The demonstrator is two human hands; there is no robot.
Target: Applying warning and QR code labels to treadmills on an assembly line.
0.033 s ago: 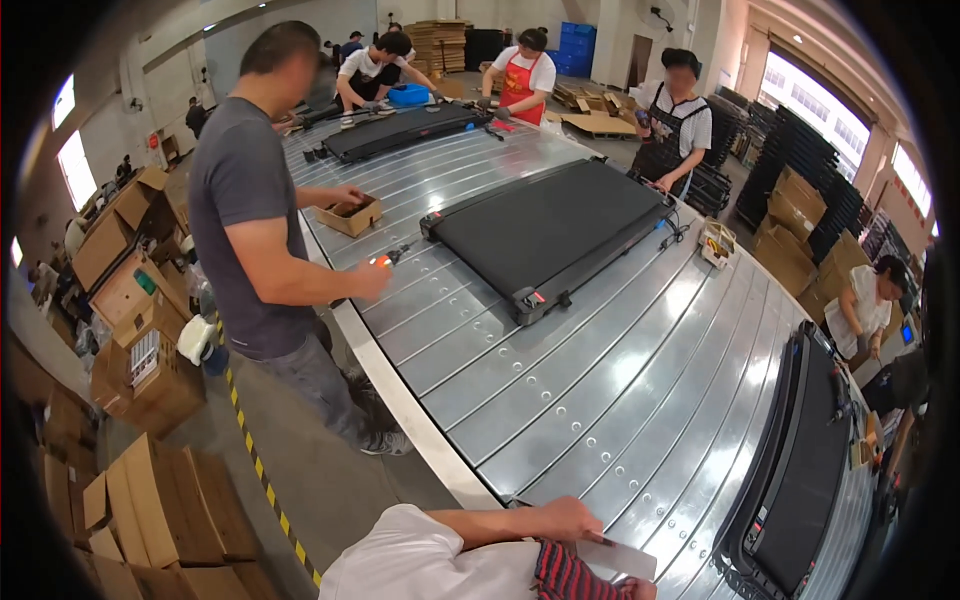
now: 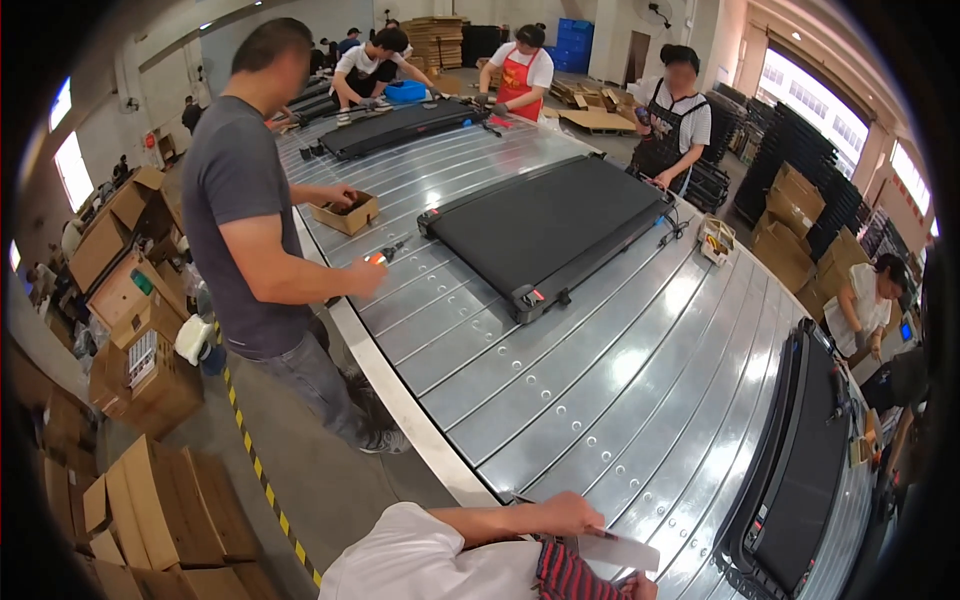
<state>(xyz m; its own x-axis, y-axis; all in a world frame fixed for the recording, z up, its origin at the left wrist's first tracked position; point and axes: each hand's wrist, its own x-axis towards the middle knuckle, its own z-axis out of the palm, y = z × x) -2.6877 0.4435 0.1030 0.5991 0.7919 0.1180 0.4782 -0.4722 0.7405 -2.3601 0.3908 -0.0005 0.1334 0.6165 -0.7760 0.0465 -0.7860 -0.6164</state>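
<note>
At the lower edge, my left hand [image 2: 570,514] is closed on the near end of a pale, flat sheet [image 2: 625,553], held over the front of the metal table. My right hand [image 2: 638,585] shows only partly, past a red-and-black striped cuff. Its curled fingers meet the sheet's lower corner. Whether the sheet is paper, card or plastic, I cannot make out. My white sleeve [image 2: 385,555] covers the table's near corner.
A long black treadmill-like deck [image 2: 550,235] lies mid-table; another stands at the right [image 2: 805,465]. A person in grey [image 2: 245,200] at the left edge holds an orange-marked power tool [image 2: 378,258] by a small box [image 2: 345,213]. Several co-workers stand farther off. Cartons [image 2: 170,500] line the left floor.
The person in grey has shifted slightly left, the tool with them. My left hand and the sheet have moved only a little.
</note>
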